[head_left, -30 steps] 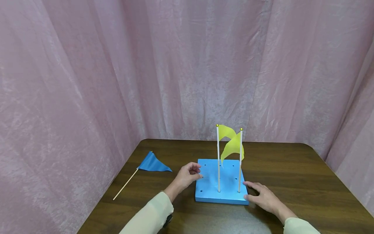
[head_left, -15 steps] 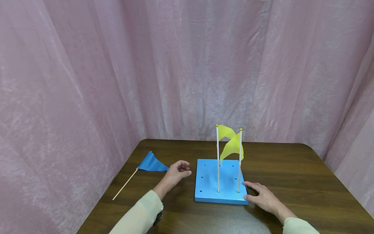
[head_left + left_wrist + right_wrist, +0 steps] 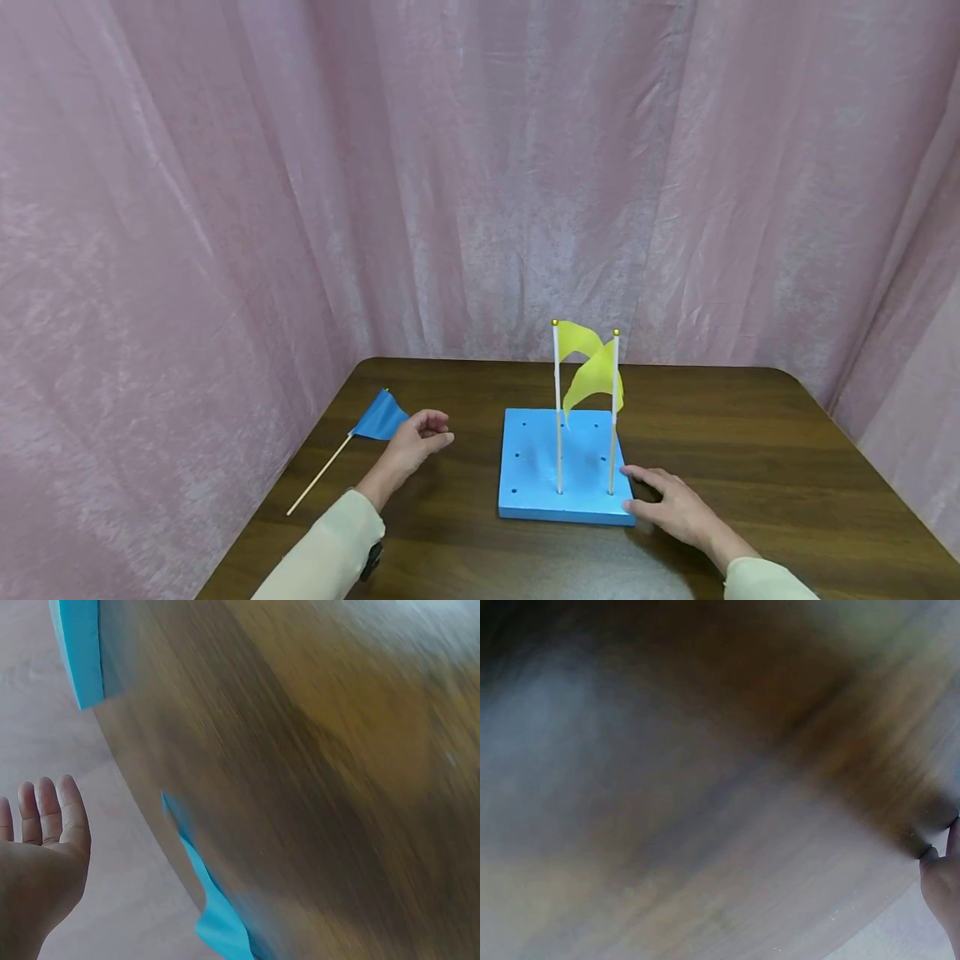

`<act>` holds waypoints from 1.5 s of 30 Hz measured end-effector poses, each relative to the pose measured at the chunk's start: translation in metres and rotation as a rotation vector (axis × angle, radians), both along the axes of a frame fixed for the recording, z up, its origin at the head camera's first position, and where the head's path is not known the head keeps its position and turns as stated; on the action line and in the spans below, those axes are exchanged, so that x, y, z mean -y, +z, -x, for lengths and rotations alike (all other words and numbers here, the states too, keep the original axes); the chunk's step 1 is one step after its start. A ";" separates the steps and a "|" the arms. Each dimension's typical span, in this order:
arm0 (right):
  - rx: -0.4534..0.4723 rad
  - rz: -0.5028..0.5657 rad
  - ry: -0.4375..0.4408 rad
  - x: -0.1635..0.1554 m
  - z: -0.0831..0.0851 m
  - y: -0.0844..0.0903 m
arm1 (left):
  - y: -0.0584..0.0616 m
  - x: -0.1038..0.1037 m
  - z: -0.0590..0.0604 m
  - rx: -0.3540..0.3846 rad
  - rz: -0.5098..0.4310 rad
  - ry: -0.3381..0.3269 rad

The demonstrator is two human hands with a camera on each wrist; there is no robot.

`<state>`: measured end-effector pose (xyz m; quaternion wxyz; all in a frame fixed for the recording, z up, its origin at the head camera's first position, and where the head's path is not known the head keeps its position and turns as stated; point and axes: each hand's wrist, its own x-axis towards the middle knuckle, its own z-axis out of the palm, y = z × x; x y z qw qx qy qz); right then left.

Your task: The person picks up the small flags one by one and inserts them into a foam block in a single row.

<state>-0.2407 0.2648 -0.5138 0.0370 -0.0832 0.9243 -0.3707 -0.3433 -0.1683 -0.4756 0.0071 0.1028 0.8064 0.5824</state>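
Note:
A blue foam block point(image 3: 534, 467) with several holes lies on the brown table point(image 3: 750, 450). Two yellow flags point(image 3: 592, 371) on white sticks stand upright in it. My right hand point(image 3: 654, 493) rests with relaxed fingers against the block's front right corner. A blue flag point(image 3: 377, 417) on a wooden stick lies flat near the table's left edge. My left hand point(image 3: 422, 432) hovers just right of that flag, fingers loosely curled, holding nothing. The left wrist view shows that hand's fingers point(image 3: 46, 817) nearly straight, with the blue flag point(image 3: 217, 922) and a corner of the block point(image 3: 79, 645).
Pink curtains point(image 3: 480, 167) close in the table at the back and on both sides. Bare wood stretches to the right of the block and along the front edge. The right wrist view is a blur of table with one fingertip point(image 3: 943, 874) at its edge.
My left hand has left the block's left side and moved left across the table to the blue flag. The right hand and the block have stayed put.

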 end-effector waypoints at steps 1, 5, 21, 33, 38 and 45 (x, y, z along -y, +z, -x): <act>0.000 0.001 0.000 0.000 0.000 0.000 | -0.001 0.003 0.000 0.003 -0.004 0.008; 0.002 0.004 -0.002 0.001 0.000 0.001 | -0.003 0.018 0.001 -0.007 -0.007 0.022; -0.013 0.001 0.007 0.001 0.000 0.001 | -0.006 0.086 0.004 0.034 0.061 0.138; -0.018 -0.005 0.005 0.001 0.000 0.002 | -0.012 0.125 0.004 0.052 0.133 0.194; -0.014 -0.003 0.005 0.002 -0.002 0.003 | -0.015 0.140 0.003 0.048 0.174 0.220; 0.002 0.000 0.000 0.001 -0.002 0.002 | -0.020 0.157 0.002 0.039 0.212 0.257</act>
